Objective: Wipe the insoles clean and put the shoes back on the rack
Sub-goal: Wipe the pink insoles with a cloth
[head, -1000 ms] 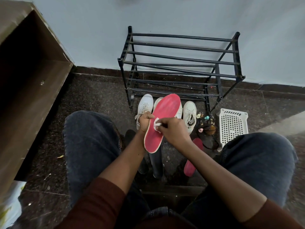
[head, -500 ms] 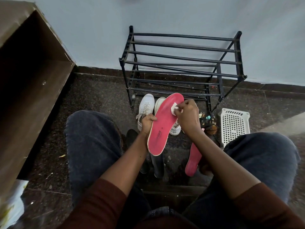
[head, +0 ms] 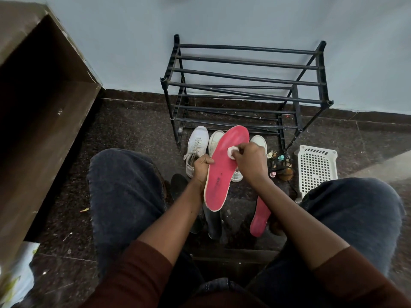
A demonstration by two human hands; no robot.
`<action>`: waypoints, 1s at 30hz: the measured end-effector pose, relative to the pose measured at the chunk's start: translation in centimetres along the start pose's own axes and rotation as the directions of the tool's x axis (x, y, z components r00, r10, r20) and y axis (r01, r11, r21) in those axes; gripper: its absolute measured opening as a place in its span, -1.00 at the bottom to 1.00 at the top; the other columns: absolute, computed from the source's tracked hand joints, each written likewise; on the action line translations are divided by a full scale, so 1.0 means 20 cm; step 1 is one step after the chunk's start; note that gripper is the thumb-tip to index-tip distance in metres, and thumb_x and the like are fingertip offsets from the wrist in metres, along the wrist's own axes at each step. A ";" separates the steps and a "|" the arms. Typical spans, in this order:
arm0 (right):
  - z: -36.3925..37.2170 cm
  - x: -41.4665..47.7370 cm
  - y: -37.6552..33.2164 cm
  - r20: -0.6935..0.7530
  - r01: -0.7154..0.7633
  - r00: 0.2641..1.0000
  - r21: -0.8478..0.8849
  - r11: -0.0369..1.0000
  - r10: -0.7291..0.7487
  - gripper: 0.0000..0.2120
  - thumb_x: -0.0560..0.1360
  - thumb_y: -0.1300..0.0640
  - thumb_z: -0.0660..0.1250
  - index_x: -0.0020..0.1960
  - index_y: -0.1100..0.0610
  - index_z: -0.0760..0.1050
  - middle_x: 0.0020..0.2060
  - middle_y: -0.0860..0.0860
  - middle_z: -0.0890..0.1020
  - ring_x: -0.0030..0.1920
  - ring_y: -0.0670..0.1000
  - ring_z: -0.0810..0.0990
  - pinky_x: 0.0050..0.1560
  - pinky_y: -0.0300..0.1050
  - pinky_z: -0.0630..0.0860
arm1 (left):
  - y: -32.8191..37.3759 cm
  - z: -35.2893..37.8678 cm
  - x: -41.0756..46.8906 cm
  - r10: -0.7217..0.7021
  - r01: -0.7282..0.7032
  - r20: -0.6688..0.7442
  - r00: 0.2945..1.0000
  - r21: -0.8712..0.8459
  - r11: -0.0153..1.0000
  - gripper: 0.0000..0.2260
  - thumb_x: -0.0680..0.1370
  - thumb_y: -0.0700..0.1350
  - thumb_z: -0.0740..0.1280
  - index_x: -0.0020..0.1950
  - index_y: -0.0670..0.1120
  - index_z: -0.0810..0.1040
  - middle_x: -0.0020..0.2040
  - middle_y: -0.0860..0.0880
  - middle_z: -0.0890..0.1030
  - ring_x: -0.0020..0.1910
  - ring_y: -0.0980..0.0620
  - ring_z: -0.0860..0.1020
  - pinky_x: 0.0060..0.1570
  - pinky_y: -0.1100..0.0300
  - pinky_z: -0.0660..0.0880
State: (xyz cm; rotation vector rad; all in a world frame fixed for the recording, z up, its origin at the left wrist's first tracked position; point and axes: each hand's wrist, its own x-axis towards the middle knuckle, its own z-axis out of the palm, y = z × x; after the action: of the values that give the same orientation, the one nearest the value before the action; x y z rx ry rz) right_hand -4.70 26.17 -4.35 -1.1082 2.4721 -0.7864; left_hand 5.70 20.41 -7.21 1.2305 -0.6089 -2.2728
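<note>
Dark speckled floor (head: pixel 133 130) meets a pale blue wall (head: pixel 222 18). One black rack (head: pixel 244 62) stands upper centre, three white shoes (head: pixel 196 145) below it. There are two red insoles. The left hand (head: pixel 201 167) grips the held insole (head: pixel 222 174) mid-frame; the loose insole (head: pixel 259 218) lies lower right. The right hand (head: pixel 250 161) pinches one white wipe (head: pixel 231 151) against the held one.

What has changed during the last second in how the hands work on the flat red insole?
The right hand, pinching a small white wad, slid it up the flat red insole from beside the left hand toward the toe end. Nothing was let go. The left hand kept its grip on the insole's edge; the white shoes, second red insole and black metal rack stayed put.
</note>
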 end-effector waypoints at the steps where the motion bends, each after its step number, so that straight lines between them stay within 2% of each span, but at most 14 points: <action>1: 0.00 0.02 0.00 -0.033 -0.001 0.999 -0.006 1.000 0.001 -0.80 0.48 0.20 0.31 -0.18 0.32 0.60 -0.29 0.21 0.63 -0.28 0.17 0.58 -0.27 0.02 0.53 | 0.00 0.00 0.00 -0.005 0.005 0.023 1.000 -0.005 1.000 -0.82 0.19 -0.25 0.06 -0.22 -0.14 0.28 -0.21 -0.14 0.35 -0.27 -0.14 0.36 -0.18 0.03 0.35; 3: 0.01 0.04 -0.01 -0.058 -0.001 0.998 -0.010 1.000 0.000 -0.79 0.48 0.20 0.29 -0.19 0.34 0.57 -0.30 0.22 0.61 -0.29 0.18 0.57 -0.28 0.04 0.52 | 0.00 0.00 -0.01 -0.020 0.020 0.057 0.998 -0.002 1.000 -0.79 0.20 -0.24 0.06 -0.20 -0.17 0.33 -0.20 -0.16 0.40 -0.24 -0.17 0.38 -0.15 0.02 0.35; 6: 0.02 0.03 -0.02 -0.021 -0.022 1.000 0.005 1.000 0.023 -0.78 0.48 0.17 0.29 -0.20 0.32 0.57 -0.33 0.21 0.61 -0.31 0.17 0.56 -0.31 -0.01 0.49 | 0.01 -0.01 0.01 -0.032 0.033 0.067 0.997 -0.016 0.999 -0.77 0.21 -0.22 0.06 -0.19 -0.20 0.36 -0.24 -0.16 0.45 -0.24 -0.16 0.38 -0.14 0.03 0.35; 8: 0.02 0.00 -0.02 0.083 -0.010 0.996 0.024 1.000 0.008 -0.80 0.47 0.16 0.32 -0.21 0.28 0.59 -0.36 0.17 0.61 -0.37 0.10 0.54 -0.36 -0.08 0.45 | 0.00 -0.03 0.04 -0.023 0.025 0.064 0.998 -0.041 0.999 -0.79 0.21 -0.23 0.05 -0.21 -0.19 0.38 -0.25 -0.15 0.44 -0.27 -0.16 0.41 -0.16 0.05 0.35; 10: 0.03 -0.05 -0.04 0.207 0.027 0.977 0.064 0.998 -0.040 -0.86 0.46 0.16 0.34 -0.21 0.22 0.61 -0.41 0.07 0.58 -0.44 -0.03 0.49 -0.44 -0.19 0.40 | -0.01 -0.04 0.05 -0.018 0.022 0.088 0.996 -0.048 0.999 -0.73 0.21 -0.22 0.04 -0.30 -0.20 0.51 -0.36 -0.16 0.53 -0.39 -0.11 0.52 -0.21 0.11 0.39; 12: 0.04 -0.11 -0.05 0.265 0.052 0.961 0.110 0.993 -0.080 -0.90 0.43 0.15 0.38 -0.21 0.17 0.62 -0.44 -0.02 0.55 -0.45 -0.13 0.47 -0.45 -0.30 0.35 | -0.02 -0.04 0.07 -0.010 0.017 0.066 0.998 -0.098 0.995 -0.78 0.19 -0.23 0.04 -0.32 -0.20 0.45 -0.49 -0.09 0.54 -0.51 -0.02 0.54 -0.28 0.16 0.41; 14: 0.05 -0.13 -0.06 0.256 0.060 0.962 0.128 0.990 -0.091 -0.90 0.42 0.14 0.39 -0.19 0.16 0.63 -0.42 0.00 0.58 -0.39 -0.08 0.52 -0.38 -0.24 0.40 | -0.02 -0.03 0.07 0.006 -0.003 0.028 1.000 -0.124 0.992 -0.85 0.19 -0.24 0.05 -0.36 -0.17 0.38 -0.54 -0.07 0.50 -0.57 0.02 0.51 -0.34 0.19 0.41; 16: 0.05 -0.11 -0.06 0.200 0.058 0.977 0.106 0.993 -0.078 -0.88 0.44 0.14 0.37 -0.16 0.19 0.63 -0.34 0.08 0.63 -0.32 0.01 0.55 -0.29 -0.16 0.45 | -0.02 -0.03 0.06 -0.001 0.008 0.076 0.997 -0.092 0.996 -0.73 0.20 -0.21 0.04 -0.47 -0.17 0.54 -0.53 -0.07 0.53 -0.55 0.02 0.53 -0.38 0.26 0.44; 20: 0.05 -0.02 -0.05 0.050 0.061 0.997 -0.006 0.998 -0.061 -0.82 0.48 0.15 0.32 -0.14 0.25 0.63 -0.27 0.16 0.65 -0.26 0.13 0.59 -0.24 -0.06 0.52 | -0.02 -0.04 0.06 -0.003 0.012 0.142 0.990 -0.058 0.998 -0.67 0.22 -0.20 0.06 -0.34 -0.18 0.63 -0.43 -0.09 0.59 -0.40 -0.07 0.56 -0.18 0.10 0.39; 23: 0.05 0.04 -0.04 0.007 0.011 1.000 -0.019 1.000 -0.011 -0.79 0.49 0.14 0.31 -0.21 0.26 0.60 -0.31 0.17 0.63 -0.28 0.16 0.58 -0.33 -0.13 0.41 | -0.02 -0.05 0.04 -0.031 0.030 0.182 0.983 0.011 0.999 -0.61 0.23 -0.18 0.04 -0.34 -0.18 0.67 -0.41 -0.10 0.62 -0.44 -0.04 0.60 -0.16 0.09 0.39; 25: 0.05 0.04 -0.03 -0.017 0.006 1.000 -0.015 1.000 -0.006 -0.78 0.48 0.14 0.32 -0.25 0.27 0.57 -0.34 0.17 0.61 -0.30 0.16 0.57 -0.35 -0.14 0.35 | -0.01 -0.05 0.04 -0.047 0.046 0.165 0.985 0.012 0.999 -0.64 0.23 -0.19 0.04 -0.27 -0.21 0.61 -0.43 -0.11 0.61 -0.46 -0.04 0.59 -0.18 0.08 0.39; 27: 0.06 0.02 -0.03 -0.018 0.026 0.999 -0.005 1.000 -0.027 -0.80 0.47 0.14 0.34 -0.22 0.25 0.60 -0.34 0.17 0.62 -0.31 0.14 0.56 -0.34 -0.16 0.33 | -0.01 -0.05 0.04 -0.044 0.044 0.141 0.989 0.001 0.999 -0.65 0.23 -0.20 0.04 -0.35 -0.19 0.62 -0.45 -0.11 0.60 -0.48 -0.04 0.58 -0.19 0.08 0.38; 30: 0.06 -0.04 -0.02 0.116 0.077 0.990 0.029 0.997 -0.079 -0.85 0.46 0.13 0.35 -0.11 0.20 0.65 -0.38 0.06 0.62 -0.39 -0.02 0.51 -0.37 -0.24 0.33 | -0.01 -0.05 0.04 -0.028 0.030 0.125 0.992 -0.010 1.000 -0.64 0.21 -0.21 0.03 -0.50 -0.17 0.63 -0.49 -0.08 0.58 -0.52 0.00 0.56 -0.24 0.13 0.40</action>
State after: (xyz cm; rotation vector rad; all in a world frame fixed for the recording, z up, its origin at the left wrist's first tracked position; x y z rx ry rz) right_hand -3.36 26.12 -4.91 -1.2129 2.3294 -0.7497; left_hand 6.04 19.91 -8.31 1.1049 -0.6253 -2.3878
